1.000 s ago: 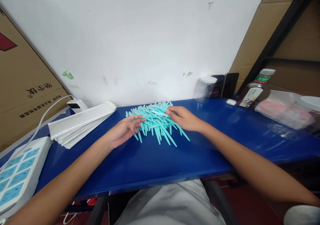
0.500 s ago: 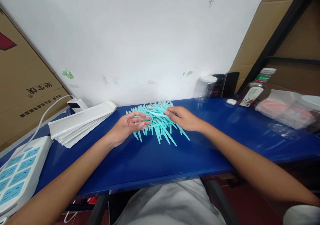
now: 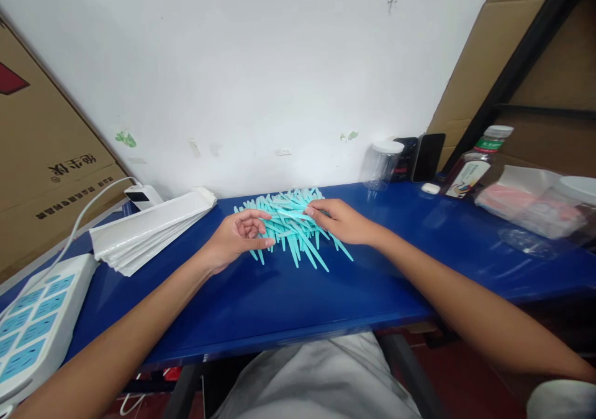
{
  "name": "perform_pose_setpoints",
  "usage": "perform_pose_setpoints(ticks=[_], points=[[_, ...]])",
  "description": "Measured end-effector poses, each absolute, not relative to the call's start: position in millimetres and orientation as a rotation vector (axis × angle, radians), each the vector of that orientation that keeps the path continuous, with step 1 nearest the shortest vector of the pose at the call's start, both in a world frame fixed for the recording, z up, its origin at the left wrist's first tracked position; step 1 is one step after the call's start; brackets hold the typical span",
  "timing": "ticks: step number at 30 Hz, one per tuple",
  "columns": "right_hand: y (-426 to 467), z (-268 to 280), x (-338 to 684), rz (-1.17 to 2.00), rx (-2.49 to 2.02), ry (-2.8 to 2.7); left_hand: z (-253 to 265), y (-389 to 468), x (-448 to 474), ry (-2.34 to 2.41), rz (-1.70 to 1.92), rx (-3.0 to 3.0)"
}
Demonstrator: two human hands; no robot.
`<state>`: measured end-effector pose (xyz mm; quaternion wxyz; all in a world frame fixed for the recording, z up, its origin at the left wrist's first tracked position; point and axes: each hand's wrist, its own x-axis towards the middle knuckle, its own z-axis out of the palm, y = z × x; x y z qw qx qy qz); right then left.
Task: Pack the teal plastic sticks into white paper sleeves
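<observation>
Filling the background, a white wall (image 3: 279, 65) stands behind a long blue tabletop (image 3: 261, 301). At the left end leans a big cardboard box (image 3: 41, 121) with dark printing, and in the near left corner lies a white power strip (image 3: 53, 316) with blue socket faces. A fanned stack of flat white bags (image 3: 153, 223) lies to the right of the strip, well left of centre. In the middle, towards the wall, a loose pile of turquoise sticks (image 3: 298, 239) is spread on the tabletop, tapered tips pointing outward and towards the person. Over to the right, a clear packet (image 3: 521, 202) with something pink inside sits just beside a dark bottle (image 3: 475, 164) with a white cap.

The left hand (image 3: 242, 233) is at the pile's left edge, fingers loosely curled and thumb held apart, gripping nothing that shows; whether it touches the sticks, I cannot tell. The right hand (image 3: 338, 220) reaches over the pile's right side. Near the wall stand a clear jar (image 3: 384, 164) with a white lid and a dark phone (image 3: 429, 158), with a small white case (image 3: 429, 189) in front of the phone. Slimmest of all is the turquoise stick (image 3: 297, 210) pinched between the right hand's thumb and fingers, above the others
</observation>
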<state>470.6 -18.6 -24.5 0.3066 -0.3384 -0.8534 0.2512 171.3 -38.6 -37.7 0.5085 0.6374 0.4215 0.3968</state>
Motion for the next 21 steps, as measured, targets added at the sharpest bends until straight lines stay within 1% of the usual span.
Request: perform_pose_setpoints(ticks=[7,12,15,18,21], points=[[-20.1,-23.0,470.0,0.677,-0.899,-2.271,-36.2,-36.8,169.2,1.0,1.061,1.465],[-21.1,-22.1,468.9,0.695,-0.894,-2.27,-32.8,-35.7,168.5,0.91,0.929,1.257],[-20.3,-22.9,469.2,0.697,-0.892,-2.263,-31.0,-37.8,169.3,0.753,0.853,1.228],[-19.2,-24.1,470.0,0.675,-0.881,-2.259,-31.2,-40.1,169.6,0.675,0.844,1.196],[-19.9,-25.1,469.3,0.621,-0.864,-2.259,-31.9,-41.6,170.8,0.725,0.89,1.174]])
